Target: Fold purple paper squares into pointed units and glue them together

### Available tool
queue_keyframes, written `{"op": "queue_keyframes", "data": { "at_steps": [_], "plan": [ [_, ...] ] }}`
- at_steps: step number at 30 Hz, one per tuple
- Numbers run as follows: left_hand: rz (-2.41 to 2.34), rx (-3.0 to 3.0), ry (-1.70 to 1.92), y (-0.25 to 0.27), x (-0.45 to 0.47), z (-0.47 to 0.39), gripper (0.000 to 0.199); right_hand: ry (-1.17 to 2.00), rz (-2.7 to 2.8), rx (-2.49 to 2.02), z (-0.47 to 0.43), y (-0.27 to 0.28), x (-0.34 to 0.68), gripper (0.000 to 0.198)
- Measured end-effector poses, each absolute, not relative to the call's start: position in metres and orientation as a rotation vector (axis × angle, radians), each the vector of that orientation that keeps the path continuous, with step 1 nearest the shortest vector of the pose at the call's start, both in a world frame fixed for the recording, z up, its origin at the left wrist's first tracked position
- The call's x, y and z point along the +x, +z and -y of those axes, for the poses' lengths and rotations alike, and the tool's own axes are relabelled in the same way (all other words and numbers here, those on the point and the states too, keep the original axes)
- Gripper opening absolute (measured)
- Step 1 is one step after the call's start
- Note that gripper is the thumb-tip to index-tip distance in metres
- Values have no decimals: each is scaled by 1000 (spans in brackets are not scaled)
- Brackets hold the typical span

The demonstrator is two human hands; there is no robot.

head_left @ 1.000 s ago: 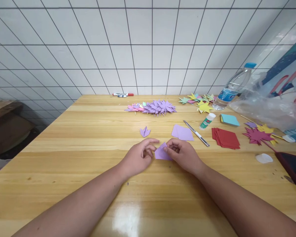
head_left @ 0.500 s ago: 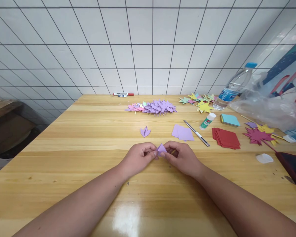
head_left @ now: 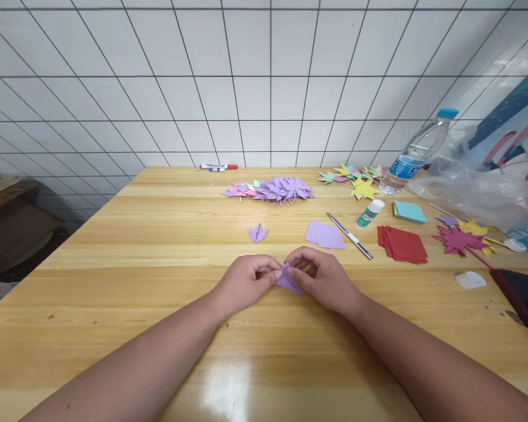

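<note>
A small folded piece of purple paper [head_left: 290, 282] is pinched between my two hands just above the wooden table. My left hand [head_left: 251, 281] grips its left edge with thumb and fingers. On the other side my right hand [head_left: 319, 274] pinches the upper right of the paper, hiding part of it. One corner of the paper points down toward me. Beyond the hands lies a folded purple paper piece [head_left: 258, 233] with pointed tips. Flat purple paper squares [head_left: 328, 235] rest to its right, beside a utility knife [head_left: 349, 235].
Purple paper leaves [head_left: 284, 190] lie in a row at the back, near markers [head_left: 219, 167]. To the right are a glue stick [head_left: 369, 214], red paper squares [head_left: 402, 244], blue paper [head_left: 410, 212], a water bottle [head_left: 416, 155], a maroon paper leaf [head_left: 458, 241] and a plastic cap [head_left: 470, 280].
The purple paper has turned in my fingers: its point faced up before, and now a corner extends down to the right. My right hand has shifted slightly left and up.
</note>
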State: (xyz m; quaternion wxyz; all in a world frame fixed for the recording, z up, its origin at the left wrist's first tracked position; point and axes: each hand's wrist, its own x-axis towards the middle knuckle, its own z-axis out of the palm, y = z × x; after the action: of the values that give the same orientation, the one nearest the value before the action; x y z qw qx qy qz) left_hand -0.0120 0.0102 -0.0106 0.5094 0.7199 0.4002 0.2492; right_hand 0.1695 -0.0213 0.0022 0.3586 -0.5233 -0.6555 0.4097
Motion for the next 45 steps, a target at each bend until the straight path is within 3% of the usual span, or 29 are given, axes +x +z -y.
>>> {"op": "queue_keyframes", "data": {
  "at_steps": [7,16,27,34,41,45],
  "plan": [
    [-928,1670,580,-4,-11,-10,18,1002,1716,-1298,22,1,169,6],
    [-895,1544,584,-3,-12,-13,17,800,1899,-1187,19,0,176,20],
    [-870,1520,552,-4,-14,-17,20,643,2016,-1116,18,-2,178,22],
    [-908,1505,548,-4,-13,-16,20,736,1984,-1168,21,2,176,22],
    [-1025,1669,572,-7,-10,-10,21,1157,1743,-1346,22,5,172,17],
    [-1043,1707,559,-7,-9,-9,20,1100,1778,-1477,20,2,169,20]
  ]
}}
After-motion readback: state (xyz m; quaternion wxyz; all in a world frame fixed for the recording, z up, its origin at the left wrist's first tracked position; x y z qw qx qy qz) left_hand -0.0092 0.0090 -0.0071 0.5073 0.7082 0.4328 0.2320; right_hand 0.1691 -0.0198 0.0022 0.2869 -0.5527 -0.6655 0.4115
